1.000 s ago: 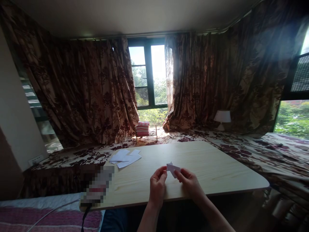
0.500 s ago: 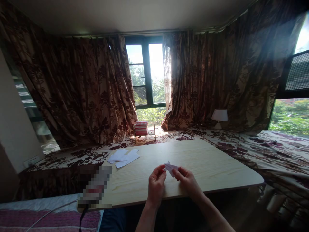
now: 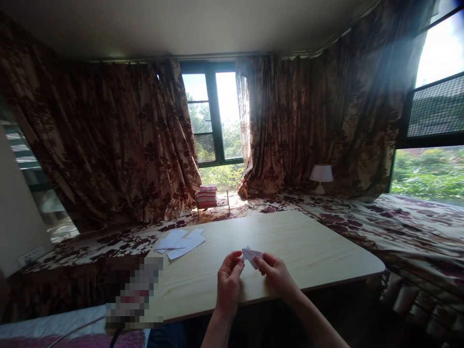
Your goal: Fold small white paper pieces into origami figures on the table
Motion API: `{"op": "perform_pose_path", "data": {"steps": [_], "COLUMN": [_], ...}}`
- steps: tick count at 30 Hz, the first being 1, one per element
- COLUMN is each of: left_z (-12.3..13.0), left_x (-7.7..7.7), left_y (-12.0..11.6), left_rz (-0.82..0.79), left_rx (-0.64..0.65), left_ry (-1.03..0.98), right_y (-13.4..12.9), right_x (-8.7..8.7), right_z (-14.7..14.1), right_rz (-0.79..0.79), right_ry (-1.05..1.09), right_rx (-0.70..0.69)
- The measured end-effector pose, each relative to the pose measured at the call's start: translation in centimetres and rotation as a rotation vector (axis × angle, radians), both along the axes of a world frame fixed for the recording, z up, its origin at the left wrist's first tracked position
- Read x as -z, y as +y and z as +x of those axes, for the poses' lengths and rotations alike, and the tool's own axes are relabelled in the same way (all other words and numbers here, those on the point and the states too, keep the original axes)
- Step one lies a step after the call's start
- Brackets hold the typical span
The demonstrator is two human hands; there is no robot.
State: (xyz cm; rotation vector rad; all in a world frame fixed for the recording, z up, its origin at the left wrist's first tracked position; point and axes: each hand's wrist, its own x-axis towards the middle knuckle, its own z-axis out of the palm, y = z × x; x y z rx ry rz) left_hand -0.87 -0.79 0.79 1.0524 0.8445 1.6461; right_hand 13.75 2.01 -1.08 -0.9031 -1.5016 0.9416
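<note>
Above the near edge of the pale wooden table (image 3: pixel 290 241), a small folded white paper (image 3: pixel 253 256) is held between my two hands. My left hand (image 3: pixel 229 273) pinches its left end between thumb and fingers. On the other side, my right hand (image 3: pixel 273 270) grips the paper's right part, thumb on the face toward me. The paper has creases and a small point standing up at the top left. Several sheets of white paper (image 3: pixel 186 244) lie loosely overlapping at the table's far left.
A blurred-out object (image 3: pixel 136 295) with a cable covers the table's left corner. Behind the table, a small stand carries folded red-and-white striped cloths (image 3: pixel 207 196). A white lamp (image 3: pixel 321 178) stands on the flower-patterned ledge (image 3: pixel 348 212). Patterned curtains (image 3: pixel 152 140) flank the window.
The view has turned slightly right, so everything sits a little further left. Both hands keep hold of the folded paper, with only a slight shift of the fingers.
</note>
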Motion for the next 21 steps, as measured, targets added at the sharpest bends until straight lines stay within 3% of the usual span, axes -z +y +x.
{"op": "perform_pose_path", "data": {"steps": [13, 21], "left_z": [0.0, 0.2], "left_x": [-0.3, 0.4], "left_y": [-0.2, 0.3], "left_rz": [-0.01, -0.024], "left_rx": [-0.012, -0.035], "left_ry": [-0.066, -0.041], "right_y": [-0.7, -0.8], "right_x": [-1.0, -1.2], "right_z": [-0.4, -0.3], "right_rz": [-0.015, -0.049], "right_ry": [0.089, 0.094], "right_rx": [0.019, 0.011]}}
